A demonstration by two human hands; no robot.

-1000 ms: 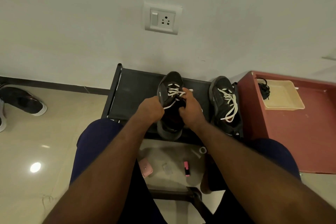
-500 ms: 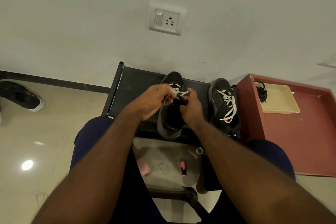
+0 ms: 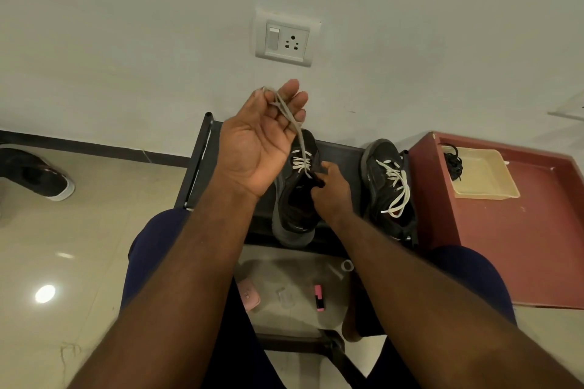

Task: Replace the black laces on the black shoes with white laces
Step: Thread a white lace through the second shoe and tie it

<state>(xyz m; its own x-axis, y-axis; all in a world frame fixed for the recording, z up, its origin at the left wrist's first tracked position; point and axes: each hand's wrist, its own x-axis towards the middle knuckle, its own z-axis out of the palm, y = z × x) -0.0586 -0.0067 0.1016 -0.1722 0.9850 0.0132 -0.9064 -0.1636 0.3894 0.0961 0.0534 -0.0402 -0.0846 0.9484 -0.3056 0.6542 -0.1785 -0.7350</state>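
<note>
A black shoe point(image 3: 297, 199) is shown at the centre, set on a black bench point(image 3: 197, 167) with its toe toward the wall; a white lace point(image 3: 299, 139) is threaded across its upper eyelets, and one end is drawn taut toward 12 o'clock; that end is held among the half-curled fingers of the left hand point(image 3: 262, 142), which is raised palm to the camera; the shoe's collar is gripped by the curled fingers of the right hand point(image 3: 331, 189). At 3 o'clock a second black shoe point(image 3: 388, 180), laced in white, is stood on the same bench; further toward 3 o'clock, black laces point(image 3: 453, 161) are bunched in a beige tray point(image 3: 483, 177) on a red table point(image 3: 505, 246).
</note>
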